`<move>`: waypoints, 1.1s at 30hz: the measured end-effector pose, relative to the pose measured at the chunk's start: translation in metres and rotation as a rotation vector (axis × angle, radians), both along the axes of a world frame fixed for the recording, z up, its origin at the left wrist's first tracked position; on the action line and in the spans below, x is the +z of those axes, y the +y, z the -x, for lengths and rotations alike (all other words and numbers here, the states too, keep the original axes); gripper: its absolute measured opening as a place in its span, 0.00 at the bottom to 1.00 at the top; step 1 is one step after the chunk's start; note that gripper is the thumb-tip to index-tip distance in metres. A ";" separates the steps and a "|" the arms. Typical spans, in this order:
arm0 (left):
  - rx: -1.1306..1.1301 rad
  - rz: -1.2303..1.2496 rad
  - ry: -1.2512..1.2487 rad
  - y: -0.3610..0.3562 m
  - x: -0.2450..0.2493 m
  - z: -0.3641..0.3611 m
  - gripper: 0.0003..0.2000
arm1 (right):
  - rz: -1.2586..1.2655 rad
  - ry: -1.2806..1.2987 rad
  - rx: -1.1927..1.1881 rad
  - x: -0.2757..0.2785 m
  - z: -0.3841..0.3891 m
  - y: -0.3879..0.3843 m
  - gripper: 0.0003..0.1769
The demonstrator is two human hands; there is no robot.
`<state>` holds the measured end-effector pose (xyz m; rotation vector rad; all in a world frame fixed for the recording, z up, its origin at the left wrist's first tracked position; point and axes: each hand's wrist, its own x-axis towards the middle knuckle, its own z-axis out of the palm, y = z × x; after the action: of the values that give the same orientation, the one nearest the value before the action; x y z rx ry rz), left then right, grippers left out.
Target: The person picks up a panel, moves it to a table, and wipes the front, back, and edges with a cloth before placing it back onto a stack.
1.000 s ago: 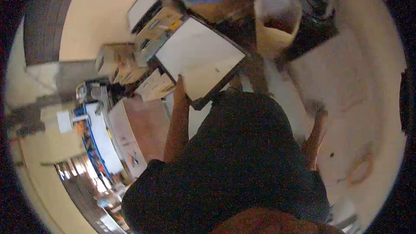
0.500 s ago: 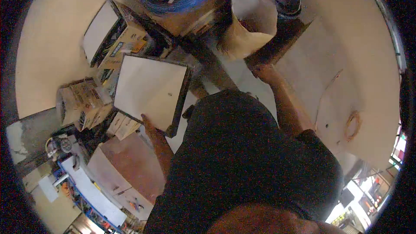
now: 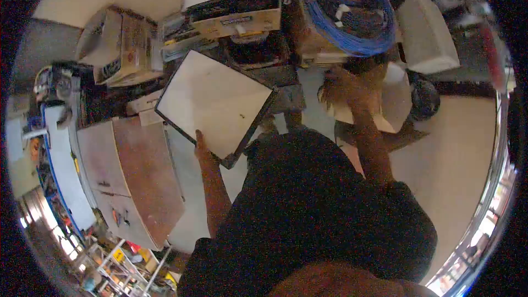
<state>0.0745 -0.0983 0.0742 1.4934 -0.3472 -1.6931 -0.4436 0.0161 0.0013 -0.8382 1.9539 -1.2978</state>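
A flat, square white panel with a dark edge [image 3: 217, 96] is tilted in front of my body, one corner pointing down. My left hand [image 3: 202, 146] is closed on its lower left edge, thumb lying over the white face. My right hand [image 3: 355, 91] is raised, smeared by motion, with fingers stretched out to the left and no object visible in them. Just beyond it lies a coil of blue cable [image 3: 379, 36] on a cardboard box. A pale, rolled or open-topped sack [image 3: 396, 96] stands right behind my right wrist.
Farther back stands an open cardboard box [image 3: 239, 23] with a white sheet on top. Another carton [image 3: 122, 49] is at the left. A reddish-brown cabinet [image 3: 146, 170] is on my left side. At right is a large tan board [image 3: 459, 159], with a black bag [image 3: 424, 99] near it.
My view has turned left. My right hand has come away from the brown board's edge and moved up toward the cable coil. The white panel, still in my left hand, has rotated.
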 end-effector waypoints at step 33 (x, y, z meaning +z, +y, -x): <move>0.404 0.104 -0.114 -0.058 0.041 -0.137 0.32 | 0.358 -0.350 -0.207 0.124 -0.076 -0.445 0.19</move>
<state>0.2112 -0.1566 0.1150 1.4711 -0.1751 -1.2575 -0.3672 -0.4285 0.1258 -0.5296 1.5855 -1.8175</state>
